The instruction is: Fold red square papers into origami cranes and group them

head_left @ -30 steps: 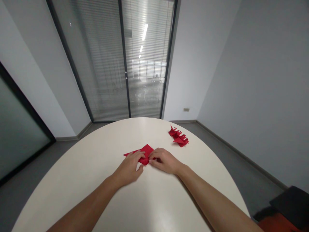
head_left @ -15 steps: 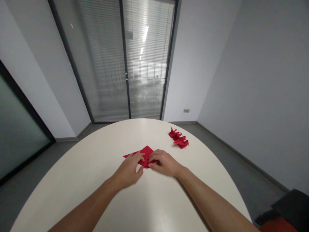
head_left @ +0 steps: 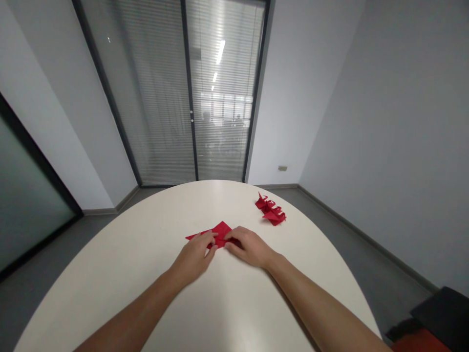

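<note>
A sheet of red origami paper (head_left: 222, 229), partly folded, lies on the white table (head_left: 164, 313) in front of me. One pointed corner sticks out to the left and another points away from me. My left hand (head_left: 195, 253) grips the paper's left part, thumb and fingers close together at its near edge. On the right side, my right hand (head_left: 249, 247) pinches the paper between thumb and fingers. Both hands hide parts of the paper, including most of its right side. Several folded red paper cranes (head_left: 271, 210) stand in a row farther off to the right.
The round table's far edge faces a glass partition with blinds (head_left: 161, 122). A wall socket (head_left: 282, 168) is low on the back wall. At the bottom right, beside the table, stands a black and red chair (head_left: 439, 318).
The paper's near edge has been folded up and lies flatter, away from me. My left thumb has moved in closer to the fingers. My right hand has barely shifted.
</note>
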Demonstrator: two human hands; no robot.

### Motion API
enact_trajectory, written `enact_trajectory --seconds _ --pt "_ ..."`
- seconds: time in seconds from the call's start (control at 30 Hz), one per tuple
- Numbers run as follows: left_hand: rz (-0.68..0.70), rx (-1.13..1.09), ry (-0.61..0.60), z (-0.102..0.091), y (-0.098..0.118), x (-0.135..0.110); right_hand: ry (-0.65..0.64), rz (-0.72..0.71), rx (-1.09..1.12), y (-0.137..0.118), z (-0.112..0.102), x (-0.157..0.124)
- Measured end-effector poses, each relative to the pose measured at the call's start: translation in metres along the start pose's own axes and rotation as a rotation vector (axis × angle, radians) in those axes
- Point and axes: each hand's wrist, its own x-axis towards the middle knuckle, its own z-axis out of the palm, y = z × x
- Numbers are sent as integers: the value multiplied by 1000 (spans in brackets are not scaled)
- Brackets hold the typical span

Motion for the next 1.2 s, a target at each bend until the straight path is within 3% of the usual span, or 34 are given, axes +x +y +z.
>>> enact_trajectory --seconds 0.27,0.47,0.63,0.83,1.2 --pt "-17 16 59 1 -3 -1 65 74 -14 9 5 0" --pt "60 59 160 3 -5 -1 84 7 -33 14 7 0" --pt "139 190 104 -3 1 1 74 -25 -62 17 7 0" --pt "90 310 42 -7 3 -1 29 -78 -74 1 -2 2" --pt "54 220 56 -2 -3 -1 -33 -136 53 -6 1 1"
